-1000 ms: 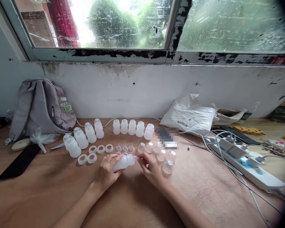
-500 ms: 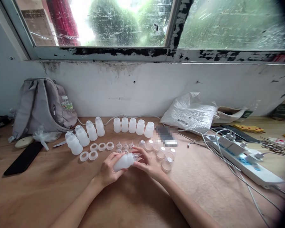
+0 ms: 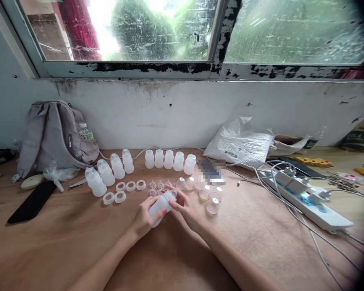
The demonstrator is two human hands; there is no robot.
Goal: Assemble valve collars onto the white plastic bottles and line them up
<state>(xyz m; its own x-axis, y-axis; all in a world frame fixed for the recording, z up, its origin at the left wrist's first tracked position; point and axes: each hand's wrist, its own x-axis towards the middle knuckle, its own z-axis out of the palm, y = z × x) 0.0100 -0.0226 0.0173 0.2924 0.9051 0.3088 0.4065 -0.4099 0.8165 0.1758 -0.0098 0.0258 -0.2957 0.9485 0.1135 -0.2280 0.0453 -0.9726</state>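
Observation:
My left hand [image 3: 145, 220] grips the body of a small white plastic bottle [image 3: 161, 203], tilted with its neck up and to the right. My right hand [image 3: 185, 208] has its fingers on the bottle's neck and cap end. Behind them on the wooden table [image 3: 63, 246] lie white rings [image 3: 120, 197], small clear nipples [image 3: 159, 185] and clear caps [image 3: 211, 207]. A row of open white bottles [image 3: 169, 159] stands further back, and several capped bottles [image 3: 106, 173] stand to the left.
A grey backpack [image 3: 51, 137] with a water bottle leans at the back left, a black phone [image 3: 32, 202] in front of it. A white plastic bag [image 3: 241, 143] lies at the back right. A power strip [image 3: 309, 200] with cables lies on the right.
The bottle has tipped from nearly lying flat to more upright, and both hands have closed in on it. My right fingers have shifted onto its neck.

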